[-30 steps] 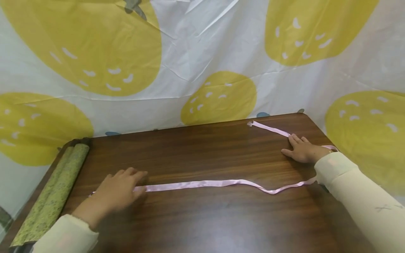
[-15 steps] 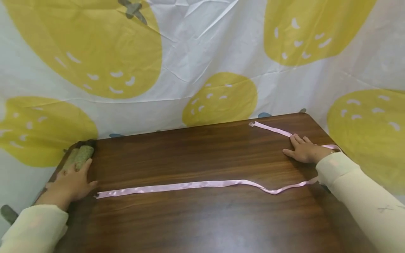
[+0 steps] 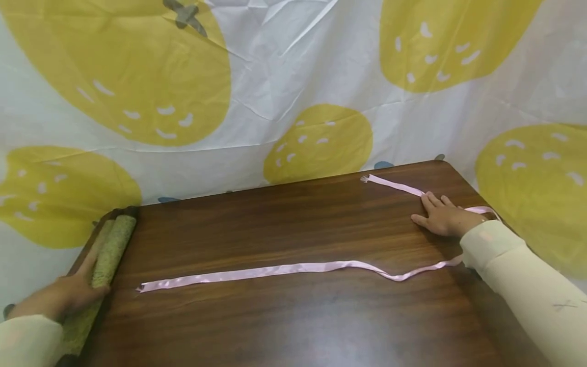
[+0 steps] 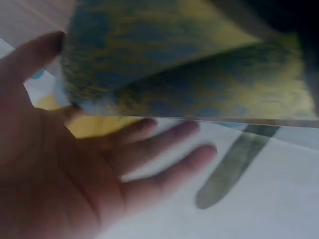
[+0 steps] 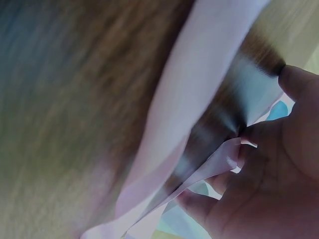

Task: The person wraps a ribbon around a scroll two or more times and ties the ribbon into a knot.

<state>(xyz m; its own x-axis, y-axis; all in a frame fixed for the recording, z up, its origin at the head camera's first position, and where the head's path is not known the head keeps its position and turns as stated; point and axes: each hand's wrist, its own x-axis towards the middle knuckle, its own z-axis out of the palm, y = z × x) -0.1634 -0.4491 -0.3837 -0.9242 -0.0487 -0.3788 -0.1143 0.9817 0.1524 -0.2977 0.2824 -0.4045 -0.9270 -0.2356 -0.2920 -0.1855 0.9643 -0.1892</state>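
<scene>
A yellow-green patterned double roll, like a scroll with dark ends, lies along the table's left edge. My left hand is at its outer side, the thumb crossing over it. In the left wrist view the fingers of this hand stretch out spread beside the roll. A long pink satin ribbon forms a wide loop on the table, with frayed ends. My right hand lies flat at the upper stretch of ribbon, fingertips on it. The right wrist view shows the ribbon twisting past that hand.
The dark brown wooden table has rounded corners. Behind it hangs a white curtain printed with yellow fruit. The ribbon's loop reaches the table's right edge under my right sleeve.
My left hand has left the ribbon's left end, passed over the roll and slid toward me along the roll's outer side. My right hand and the ribbon stay in place.
</scene>
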